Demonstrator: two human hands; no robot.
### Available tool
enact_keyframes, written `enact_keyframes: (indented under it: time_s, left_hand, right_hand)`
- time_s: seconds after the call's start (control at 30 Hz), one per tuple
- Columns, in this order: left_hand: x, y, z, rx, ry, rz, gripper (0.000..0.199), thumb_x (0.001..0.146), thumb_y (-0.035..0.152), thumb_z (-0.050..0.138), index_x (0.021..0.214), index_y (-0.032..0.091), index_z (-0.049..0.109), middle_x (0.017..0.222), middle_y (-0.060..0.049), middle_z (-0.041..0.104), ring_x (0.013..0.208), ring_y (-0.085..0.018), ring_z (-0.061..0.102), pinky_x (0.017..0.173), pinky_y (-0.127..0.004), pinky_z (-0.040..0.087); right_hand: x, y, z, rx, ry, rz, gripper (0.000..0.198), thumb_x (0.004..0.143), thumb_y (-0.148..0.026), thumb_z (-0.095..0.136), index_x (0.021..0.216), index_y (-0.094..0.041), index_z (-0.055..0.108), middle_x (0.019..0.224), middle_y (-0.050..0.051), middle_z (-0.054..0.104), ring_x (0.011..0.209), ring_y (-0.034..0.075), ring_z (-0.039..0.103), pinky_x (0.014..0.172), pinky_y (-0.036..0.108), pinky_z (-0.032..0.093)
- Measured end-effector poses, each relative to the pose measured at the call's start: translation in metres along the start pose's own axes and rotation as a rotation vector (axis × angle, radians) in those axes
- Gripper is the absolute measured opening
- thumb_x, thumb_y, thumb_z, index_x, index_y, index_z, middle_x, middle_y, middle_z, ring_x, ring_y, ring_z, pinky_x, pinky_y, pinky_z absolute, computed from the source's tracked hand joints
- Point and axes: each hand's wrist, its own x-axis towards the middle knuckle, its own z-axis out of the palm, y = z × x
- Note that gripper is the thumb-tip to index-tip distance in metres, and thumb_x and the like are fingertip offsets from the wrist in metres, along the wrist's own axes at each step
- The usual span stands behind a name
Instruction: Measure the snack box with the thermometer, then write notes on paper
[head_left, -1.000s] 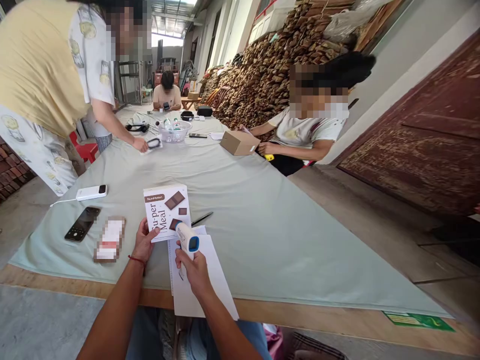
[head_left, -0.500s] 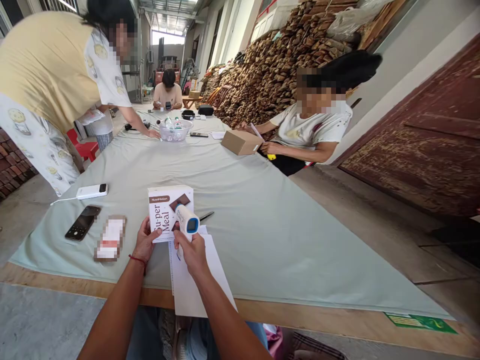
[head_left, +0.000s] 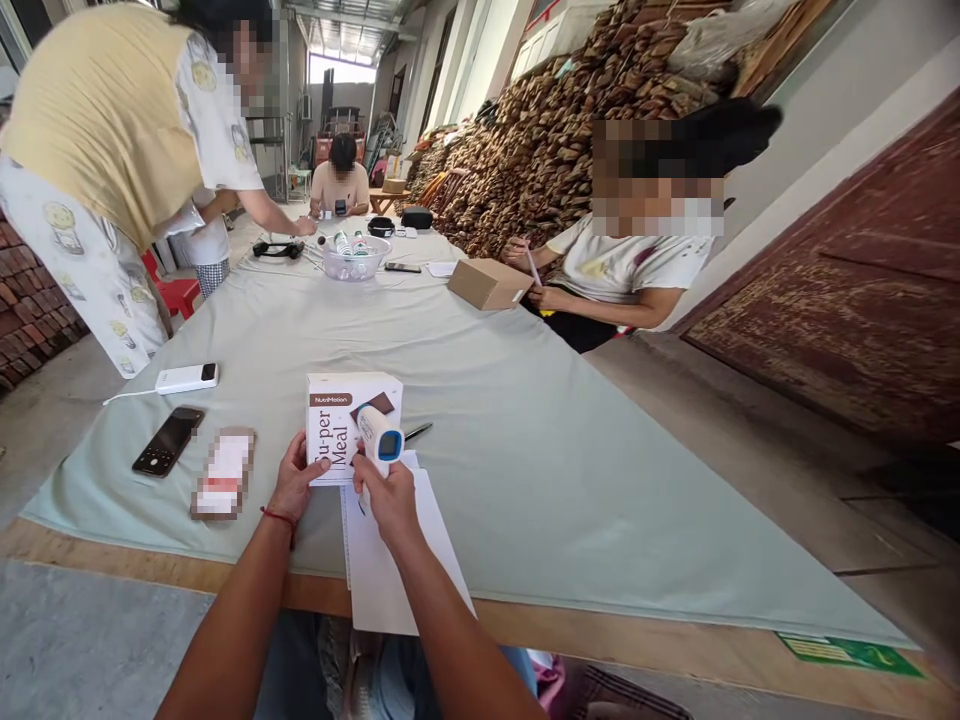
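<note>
Just box [head_left: 341, 425] beyond thermometer [head_left: 380, 441] (right hand [head_left: 388, 505])

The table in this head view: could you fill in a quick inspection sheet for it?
Surface: long table under pale green cloth, wooden edge showing.
Job's things: white box standing on end; paper under the hands.
Clutter: phone, power bank, pen, cardboard box, bowl.
Hands: left hand holds the white box; right hand grips a thermometer gun against it.
Cables: white lead from the power bank.
Surroundings: three other people, stacked firewood.
</note>
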Motion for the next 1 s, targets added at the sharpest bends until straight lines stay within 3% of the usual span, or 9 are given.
enact_keyframes:
  time_s: [0.23,0.53,0.77,1.0]
  left_hand:
    - [-0.003,0.006,0.004,0.009,-0.012,-0.031,0.074,0.058,0.027,0.087,0.126,0.020,0.058,0.120,-0.010,0.067,0.113,-0.029,0.061,0.091,-0.039,0.050]
    - [-0.002,0.008,0.003,0.026,-0.025,-0.030,0.071,0.058,0.028,0.087,0.123,0.020,0.060,0.121,-0.010,0.067,0.111,-0.029,0.063,0.090,-0.038,0.052]
    - [0.003,0.010,0.002,0.041,0.006,-0.039,0.069,0.056,0.031,0.088,0.118,0.019,0.061,0.117,-0.010,0.069,0.105,-0.028,0.065,0.083,-0.035,0.053]
    - [0.003,0.014,0.009,0.046,-0.011,-0.028,0.065,0.056,0.034,0.088,0.114,0.019,0.064,0.110,-0.010,0.071,0.100,-0.028,0.067,0.081,-0.037,0.053]
  right_hand:
    - [-0.001,0.001,0.003,-0.104,0.066,-0.023,0.030,0.067,-0.049,0.068,0.066,-0.020,0.060,0.049,-0.002,0.056,0.050,0.016,0.051,0.052,0.030,0.041]
    - [-0.002,0.005,0.007,-0.107,0.101,-0.074,0.029,0.069,-0.047,0.066,0.080,-0.020,0.064,0.051,-0.001,0.055,0.060,0.021,0.055,0.054,0.030,0.042]
    - [-0.014,-0.010,0.004,0.008,-0.006,-0.058,0.025,0.072,-0.046,0.064,0.073,-0.021,0.058,0.059,-0.002,0.057,0.059,0.016,0.053,0.058,0.028,0.042]
    - [-0.021,-0.005,-0.005,0.036,-0.044,-0.015,0.039,0.074,-0.058,0.065,0.072,-0.019,0.058,0.056,-0.001,0.060,0.055,0.015,0.054,0.058,0.028,0.043]
